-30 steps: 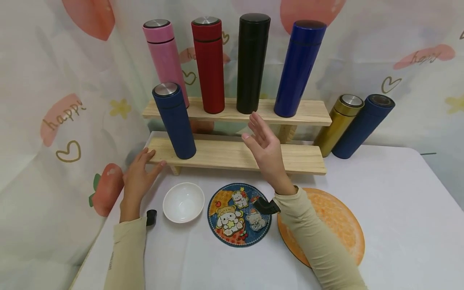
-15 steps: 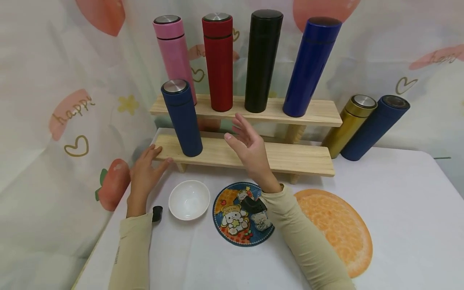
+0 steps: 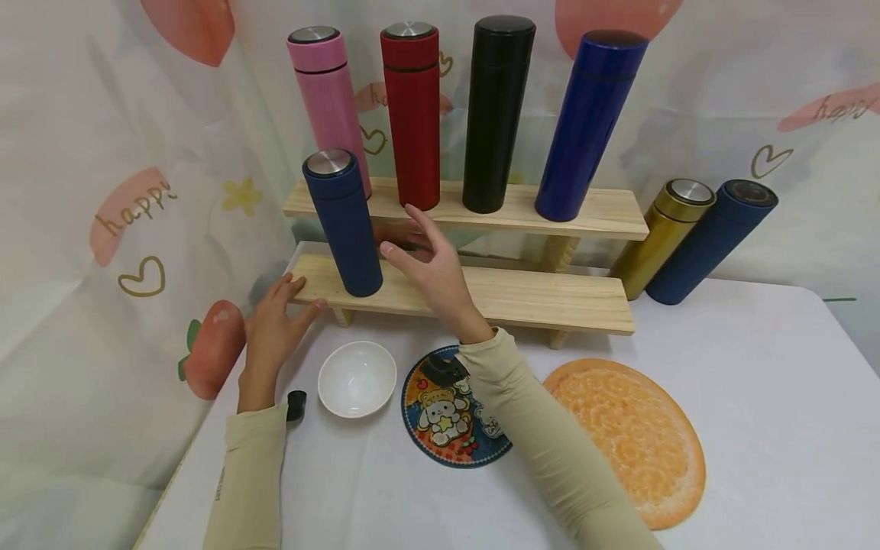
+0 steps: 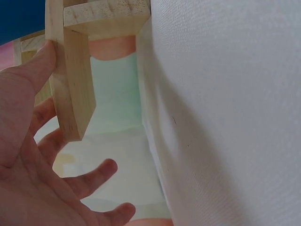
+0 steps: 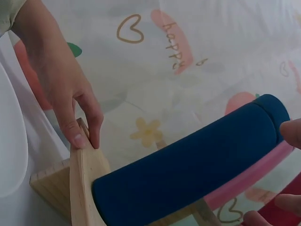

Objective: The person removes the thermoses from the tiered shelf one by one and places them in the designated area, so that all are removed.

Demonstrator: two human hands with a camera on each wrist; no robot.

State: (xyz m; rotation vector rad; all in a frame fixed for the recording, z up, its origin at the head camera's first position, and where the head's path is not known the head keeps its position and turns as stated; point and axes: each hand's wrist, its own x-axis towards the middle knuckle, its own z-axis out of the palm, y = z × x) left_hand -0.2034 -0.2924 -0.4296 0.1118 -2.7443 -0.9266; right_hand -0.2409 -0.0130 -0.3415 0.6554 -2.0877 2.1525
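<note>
My left hand (image 3: 271,328) grips the left end of the lower board of a two-tier wooden shelf (image 3: 543,298). In the left wrist view its thumb lies on one side of the board (image 4: 70,89) and two fingers on the other, the rest spread. A dark blue thermos bottle (image 3: 345,229) with a silver lid top stands upright on that board. Just right of it is my right hand (image 3: 440,279), fingers spread and slightly bent, thumb tip close by the bottle's side. In the right wrist view fingertips (image 5: 292,133) show beside the blue bottle's (image 5: 188,162) lid end.
On the upper tier stand pink (image 3: 330,114), red (image 3: 415,122), black (image 3: 496,114) and blue (image 3: 587,130) bottles. Gold (image 3: 663,237) and navy (image 3: 715,241) bottles stand right of the shelf. In front lie a white bowl (image 3: 357,380), a round cartoon mat (image 3: 440,451) and an orange round mat (image 3: 632,428).
My right hand has moved left along the shelf, from near the black bottle to beside the dark blue one. My left hand keeps its place on the board; the view has shifted slightly.
</note>
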